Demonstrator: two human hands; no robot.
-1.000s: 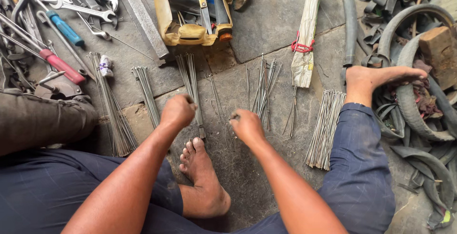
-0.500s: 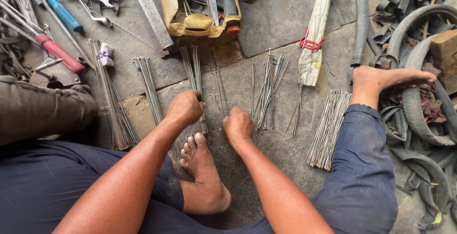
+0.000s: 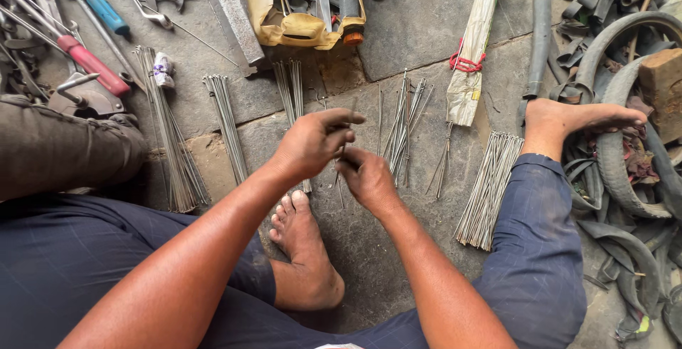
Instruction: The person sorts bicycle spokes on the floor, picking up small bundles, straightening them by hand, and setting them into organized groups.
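My left hand (image 3: pixel 312 143) and my right hand (image 3: pixel 366 177) meet above the stone floor, both pinching thin metal spokes (image 3: pixel 342 168) held between the fingers. Just beyond the hands lies a loose bunch of spokes (image 3: pixel 403 125). Another spoke bundle (image 3: pixel 290 90) rests past my left hand. My bare left foot (image 3: pixel 302 246) is tucked below the hands, and my right foot (image 3: pixel 575 120) stretches out to the right.
Spoke bundles lie at left (image 3: pixel 174 143), centre-left (image 3: pixel 226 122) and right (image 3: pixel 490 187). A paper-wrapped bundle (image 3: pixel 474 51) with red tie, a yellow tool bag (image 3: pixel 298 26), screwdrivers (image 3: pixel 92 61), wrenches and a metal bar (image 3: pixel 231 15) sit farther off. Old tyres and rubber tubes (image 3: pixel 625 107) crowd the right.
Both hands have lifted off the floor and come together, now holding spokes picked up from the ground. The view has shifted slightly.
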